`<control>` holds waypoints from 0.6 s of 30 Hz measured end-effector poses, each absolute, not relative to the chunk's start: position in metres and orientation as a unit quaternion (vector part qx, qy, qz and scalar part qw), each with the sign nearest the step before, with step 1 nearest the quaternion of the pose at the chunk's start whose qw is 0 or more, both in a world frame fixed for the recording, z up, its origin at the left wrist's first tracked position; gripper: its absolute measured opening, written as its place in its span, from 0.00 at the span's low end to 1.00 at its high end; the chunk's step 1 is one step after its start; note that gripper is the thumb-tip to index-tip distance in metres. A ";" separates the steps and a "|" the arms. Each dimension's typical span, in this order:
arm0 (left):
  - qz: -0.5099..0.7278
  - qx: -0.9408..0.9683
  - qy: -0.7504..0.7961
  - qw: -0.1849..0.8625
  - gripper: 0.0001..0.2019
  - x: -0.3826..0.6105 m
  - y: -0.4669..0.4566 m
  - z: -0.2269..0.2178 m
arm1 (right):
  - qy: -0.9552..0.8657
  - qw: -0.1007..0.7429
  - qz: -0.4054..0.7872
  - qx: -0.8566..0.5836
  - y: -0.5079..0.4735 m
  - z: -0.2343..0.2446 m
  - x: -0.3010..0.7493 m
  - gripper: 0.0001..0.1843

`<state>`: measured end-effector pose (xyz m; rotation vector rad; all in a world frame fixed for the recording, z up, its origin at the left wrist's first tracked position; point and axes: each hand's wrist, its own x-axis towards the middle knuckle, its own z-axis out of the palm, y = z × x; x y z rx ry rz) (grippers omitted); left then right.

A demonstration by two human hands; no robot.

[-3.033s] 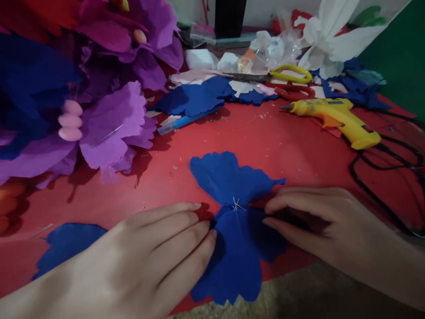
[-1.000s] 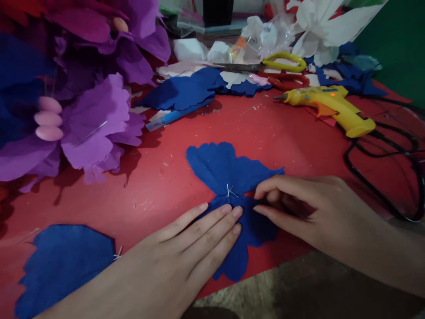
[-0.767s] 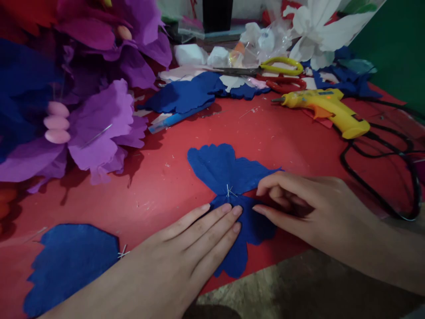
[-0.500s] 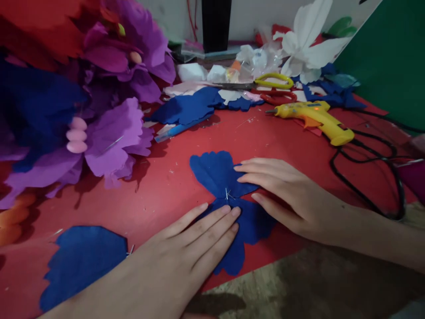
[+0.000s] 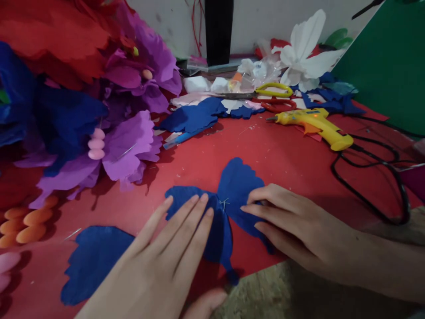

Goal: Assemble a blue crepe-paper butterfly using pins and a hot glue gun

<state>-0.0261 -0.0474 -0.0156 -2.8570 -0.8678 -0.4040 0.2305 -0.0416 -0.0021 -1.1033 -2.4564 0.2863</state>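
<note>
Pressing blue crepe petals (image 5: 237, 181) flat | left hand (image 5: 159, 266) grip wide | right hand (image 5: 292, 226) grip wide

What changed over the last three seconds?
The blue paper petals were turned: lobes that pointed far and near now spread left and right. The left hand lies flat on the left lobe, the right hand, uncurled, on the right. Glue gun and scissors stayed.

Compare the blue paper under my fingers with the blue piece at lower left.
The centre blue paper spreads in lobes from a metal fastener at its middle; the lower-left blue piece shows one broad lobe. The left hand and right hand press the first; no fingers touch the second. Both are dark blue, scalloped.
</note>
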 end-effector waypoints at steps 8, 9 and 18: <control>-0.058 -0.968 -0.244 -0.004 0.45 -0.027 -0.043 -0.013 | -0.902 0.202 0.028 -0.380 -0.036 -0.012 0.232 0.19; -0.051 -0.968 -0.244 -0.016 0.45 -0.028 -0.040 -0.010 | -0.900 0.203 0.027 -0.385 -0.036 -0.014 0.232 0.19; -0.022 -0.975 -0.210 -0.072 0.41 -0.026 -0.018 -0.007 | -0.916 0.175 0.016 -0.360 -0.032 -0.010 0.233 0.18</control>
